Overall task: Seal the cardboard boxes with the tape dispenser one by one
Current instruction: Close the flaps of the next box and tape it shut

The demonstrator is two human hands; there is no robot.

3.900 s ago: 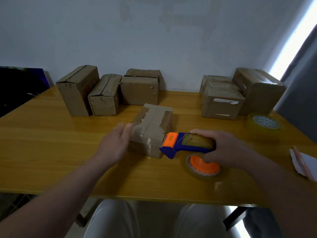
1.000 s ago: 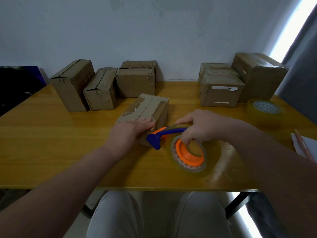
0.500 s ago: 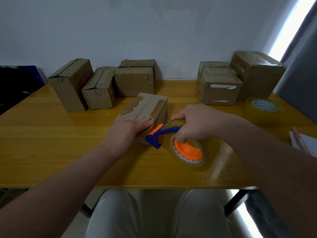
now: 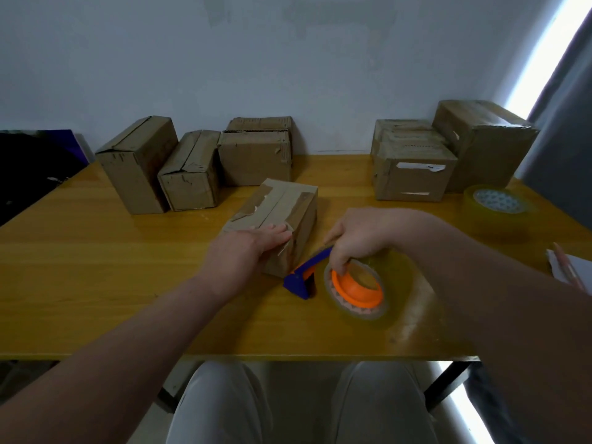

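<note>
My left hand (image 4: 246, 248) lies flat, fingers straight, on the closed cardboard box (image 4: 288, 203). Beside it, my right hand (image 4: 358, 235) curls its fingers round the tape dispenser (image 4: 301, 280). More boxes (image 4: 189, 174) stand beyond my fingertips.

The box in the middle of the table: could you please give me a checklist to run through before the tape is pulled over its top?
1. Box held steady: the left hand presses flat on the near end of the middle box. Ok.
2. Dispenser gripped: the right hand curls round the handle of the tape dispenser. Ok.
3. Flaps closed: both lie flat along the top seam. Ok.
4. Tape stuck to the box's near face: the clear tape does not show there. Cannot tell.
5. Seam path free: the left hand seems to cover the seam's near end. Not ok.
</note>
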